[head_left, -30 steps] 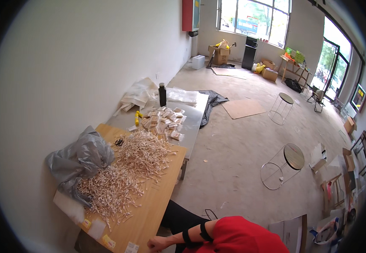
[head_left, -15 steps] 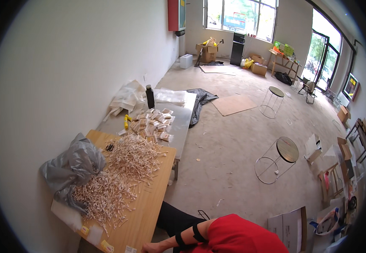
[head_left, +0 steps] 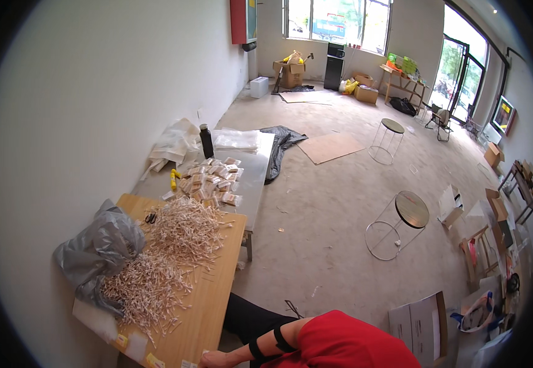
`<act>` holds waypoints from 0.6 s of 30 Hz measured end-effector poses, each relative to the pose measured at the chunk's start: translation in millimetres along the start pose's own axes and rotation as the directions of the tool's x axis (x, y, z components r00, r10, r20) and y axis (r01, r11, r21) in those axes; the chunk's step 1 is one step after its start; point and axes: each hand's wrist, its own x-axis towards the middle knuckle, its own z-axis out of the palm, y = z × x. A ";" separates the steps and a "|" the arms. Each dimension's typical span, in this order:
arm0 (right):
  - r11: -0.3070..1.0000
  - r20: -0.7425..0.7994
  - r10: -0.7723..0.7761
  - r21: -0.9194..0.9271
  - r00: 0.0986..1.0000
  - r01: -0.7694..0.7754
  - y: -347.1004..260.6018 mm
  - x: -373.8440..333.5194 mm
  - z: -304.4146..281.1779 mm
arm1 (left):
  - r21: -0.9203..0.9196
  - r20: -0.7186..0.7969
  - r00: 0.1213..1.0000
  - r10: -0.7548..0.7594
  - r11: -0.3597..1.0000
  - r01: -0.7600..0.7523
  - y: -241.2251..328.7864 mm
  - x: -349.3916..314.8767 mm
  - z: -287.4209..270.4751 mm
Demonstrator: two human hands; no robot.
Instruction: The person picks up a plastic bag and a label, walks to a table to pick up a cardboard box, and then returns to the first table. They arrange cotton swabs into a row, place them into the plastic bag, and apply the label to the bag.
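At edge of tabletop: R hand nr white slip, grip unclear.
Swabs heaped agst grey bag; L hand unseen, can't tell.

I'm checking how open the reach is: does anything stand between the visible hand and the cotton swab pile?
Nothing visible does: wooden tabletop runs from the hand to the cotton swab pile, and the gray plastic bag lies beyond it.

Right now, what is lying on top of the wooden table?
On the wooden table lie cotton swabs, a crumpled grey plastic bag, a small black object and pale packaging near its edge. Whatever the swabs and bag cover is hidden.
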 end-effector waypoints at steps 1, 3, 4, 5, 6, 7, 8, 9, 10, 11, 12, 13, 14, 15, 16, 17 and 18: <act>1.000 -0.001 -0.002 0.001 1.000 0.002 -5.2 2.8 -0.6 | 0.003 0.000 1.000 0.001 1.000 -0.001 -14.6 -3.0 3.8; 0.999 0.002 0.027 -0.042 1.000 -0.027 -13.1 6.6 -1.9 | 0.050 -0.018 0.997 0.075 0.996 -0.074 -49.3 -8.0 13.7; 0.999 0.000 0.028 -0.042 1.000 -0.028 -10.4 8.1 -1.6 | 0.050 -0.016 0.997 0.077 0.996 -0.076 -55.4 -10.3 14.0; 1.000 0.020 0.026 -0.017 0.999 -0.025 -5.8 9.4 -1.8 | 0.011 -0.004 0.999 0.047 0.999 -0.047 -60.7 -12.5 13.8; 1.000 0.042 0.022 0.008 0.999 -0.022 -6.2 9.6 -3.6 | -0.027 0.008 1.000 0.015 1.000 -0.015 -62.2 -13.5 12.9; 1.000 0.042 0.022 0.008 0.999 -0.023 -7.1 9.4 -5.1 | -0.027 0.008 1.000 0.015 1.000 -0.015 -66.8 -15.6 13.2; 1.000 0.062 0.018 -0.003 0.998 -0.018 -7.5 9.3 -7.6 | -0.143 0.017 0.995 -0.094 0.985 0.095 -73.5 -18.7 14.2; 1.000 0.082 0.014 -0.014 0.997 -0.013 -10.2 8.6 -10.6 | -0.255 0.040 0.979 -0.200 0.945 0.203 -77.3 -21.1 14.2; 1.000 0.078 0.016 -0.014 0.997 -0.015 -11.0 7.7 -12.2 | -0.255 0.042 0.979 -0.197 0.946 0.201 -80.3 -22.3 15.0; 0.997 0.065 -0.062 -0.045 0.996 0.065 -11.5 6.5 -13.8 | -0.345 0.022 0.964 -0.266 0.903 0.257 -82.5 -22.7 16.1; 0.987 0.053 -0.138 -0.077 0.989 0.142 -13.9 4.6 -15.0 | -0.431 0.010 0.942 -0.335 0.848 0.307 -84.7 -24.6 16.4; 0.987 0.047 -0.134 -0.079 0.990 0.137 -16.9 3.6 -16.8 | -0.432 0.016 0.944 -0.330 0.849 0.304 -89.5 -26.1 17.4; 0.989 0.081 -0.075 -0.119 0.994 0.085 -21.0 3.0 -18.9 | -0.435 0.016 0.911 -0.412 0.818 0.377 -95.6 -26.8 18.8; 0.986 0.111 -0.014 -0.162 0.994 0.032 -25.1 1.4 -19.2 | -0.439 0.016 0.872 -0.489 0.781 0.445 -99.0 -27.6 19.5; 0.986 0.106 -0.009 -0.166 0.994 0.027 -26.0 -1.7 -14.0 | -0.441 0.021 0.875 -0.484 0.781 0.442 -82.0 -25.9 16.3; 0.964 -0.047 -0.097 -0.251 0.994 0.083 -23.4 -1.1 0.6 | -0.099 -0.136 0.906 -0.401 0.916 0.390 -46.0 -24.9 7.2; 0.922 -0.215 -0.187 -0.374 0.958 0.096 -26.3 -2.7 9.8 | 0.246 -0.222 0.945 -0.238 0.925 0.291 -22.2 -20.0 1.7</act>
